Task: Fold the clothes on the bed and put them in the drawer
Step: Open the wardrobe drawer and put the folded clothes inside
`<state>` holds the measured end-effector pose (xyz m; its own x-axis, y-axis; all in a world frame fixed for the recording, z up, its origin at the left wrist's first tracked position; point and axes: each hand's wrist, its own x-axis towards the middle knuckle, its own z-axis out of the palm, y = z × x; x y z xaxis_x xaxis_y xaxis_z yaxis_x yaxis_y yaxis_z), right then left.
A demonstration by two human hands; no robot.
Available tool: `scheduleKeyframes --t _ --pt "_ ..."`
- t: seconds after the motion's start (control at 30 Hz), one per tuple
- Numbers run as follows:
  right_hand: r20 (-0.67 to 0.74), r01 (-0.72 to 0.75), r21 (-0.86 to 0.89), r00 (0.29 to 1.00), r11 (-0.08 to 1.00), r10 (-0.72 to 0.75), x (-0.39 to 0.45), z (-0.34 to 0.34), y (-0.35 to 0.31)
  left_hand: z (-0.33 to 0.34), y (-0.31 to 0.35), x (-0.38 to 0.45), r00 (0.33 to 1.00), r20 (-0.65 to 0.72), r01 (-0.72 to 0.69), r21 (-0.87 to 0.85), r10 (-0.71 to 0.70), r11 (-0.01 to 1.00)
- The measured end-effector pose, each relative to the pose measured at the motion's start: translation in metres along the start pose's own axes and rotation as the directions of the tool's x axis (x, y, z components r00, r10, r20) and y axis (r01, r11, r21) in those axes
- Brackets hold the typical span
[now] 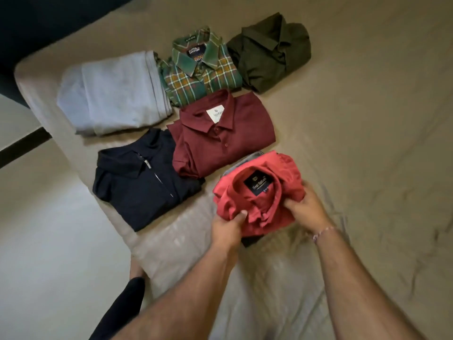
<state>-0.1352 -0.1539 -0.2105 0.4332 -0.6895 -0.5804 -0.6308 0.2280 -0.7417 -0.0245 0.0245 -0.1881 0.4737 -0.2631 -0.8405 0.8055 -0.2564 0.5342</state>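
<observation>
- Both hands are on the coral-red shirt (257,200): my left hand (228,225) pinches its near-left edge with the thumb on top, and my right hand (306,204) curls its fingers over the right side by the collar.
- Under my hands, the bed (367,119) is a broad tan sheet, smooth farther off and creased beside my right wrist.
- Far beyond my left hand, the pale grey garment (115,94) is a thick rectangular fold with layered edges.
- Left of my left hand, the navy zip-collar top (142,182) looks like soft, matte knit.
- Just beyond the bundle I hold, the maroon shirt (220,133) is a neat square of smooth cloth, collar and label up.
- Beyond that, the green plaid shirt (203,69) is checked and woven.
- Farthest out, the olive shirt (269,52) is plain and loosely folded.
- My coral-red shirt is a bunched, rumpled fold with a black neck label.
</observation>
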Motion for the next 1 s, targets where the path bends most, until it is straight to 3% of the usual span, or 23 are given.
scheduleKeyframes --t 0.07,0.1,0.17,0.23,0.33,0.5,0.63,0.73,0.87,1.0 --pt "-0.034 -0.02 -0.26 0.999 0.965 0.011 0.023 -0.011 0.011 0.015 -0.029 0.045 0.99 -0.141 0.029 0.074 -0.018 0.997" --pt "-0.003 -0.047 -0.266 0.999 0.963 0.048 0.032 -0.013 0.021 0.018 -0.046 0.068 0.977 -0.215 0.046 0.168 -0.009 0.985" --pt "0.072 -0.141 -0.135 0.986 0.981 0.152 0.042 -0.014 0.035 0.019 -0.048 0.076 0.969 -0.249 0.057 0.223 0.0 0.973" --pt "0.115 -0.199 -0.058 0.972 0.978 0.204 0.044 -0.012 0.042 0.02 -0.022 0.046 0.98 -0.19 0.069 0.084 -0.052 0.994" --pt "0.2 -0.305 0.061 0.937 0.95 0.288 0.03 -0.009 0.034 0.009 -0.015 0.041 0.993 -0.085 0.083 0.047 -0.079 0.995" --pt "0.121 -0.283 0.305 0.959 0.91 0.257 -0.028 0.028 0.025 -0.034 -0.006 0.029 0.999 -0.029 -0.028 0.132 0.032 0.991" --pt "0.216 -0.267 0.279 0.953 0.922 0.211 -0.086 0.087 0.011 -0.119 -0.006 -0.013 0.989 -0.095 -0.1 0.163 0.116 0.982" --pt "0.367 -0.236 0.206 0.918 0.95 0.148 -0.132 0.157 -0.006 -0.21 -0.009 -0.054 0.961 -0.228 -0.137 0.102 0.157 0.985" --pt "0.559 -0.195 0.076 0.82 0.978 0.12 -0.195 0.266 -0.032 -0.337 -0.016 -0.116 0.88 -0.436 -0.186 0.048 0.188 0.981" --pt "0.672 -0.014 -0.036 0.74 0.999 0.034 -0.273 0.361 -0.054 -0.452 -0.026 -0.178 0.799 -0.562 -0.259 -0.003 0.213 0.966"
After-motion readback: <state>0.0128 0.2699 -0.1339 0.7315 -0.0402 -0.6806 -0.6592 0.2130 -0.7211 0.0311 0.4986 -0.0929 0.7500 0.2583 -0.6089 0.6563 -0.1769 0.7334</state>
